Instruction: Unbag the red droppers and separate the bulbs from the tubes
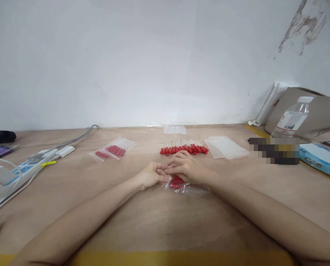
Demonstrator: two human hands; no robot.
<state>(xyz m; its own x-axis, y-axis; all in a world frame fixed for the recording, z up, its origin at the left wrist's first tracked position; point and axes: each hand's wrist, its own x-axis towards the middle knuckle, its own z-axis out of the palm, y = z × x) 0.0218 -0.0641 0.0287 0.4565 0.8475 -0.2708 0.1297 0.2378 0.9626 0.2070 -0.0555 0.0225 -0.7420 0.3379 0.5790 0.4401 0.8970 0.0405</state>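
Low over the middle of the table, both hands meet at a clear zip bag [194, 189] with red-ended pieces [177, 181] inside. My left hand [153, 175] is closed, thumb and fingers pinching the bag's left edge. From the right, my right hand [187, 167] reaches across the bag, its fingers bent and closed on the same edge near my left fingertips. The fingers partly cover the bag and its contents. Just beyond my right hand lies a row of thin clear sticks with red bulb-like ends [181, 149].
Filled zip bags [113, 150] lie at the left, flat bags [226, 147] at the right and another stack [174, 129] by the wall. A power strip [23, 170] with cables occupies the left side. A water bottle [291, 118] and a blue packet [322, 160] stand at right.
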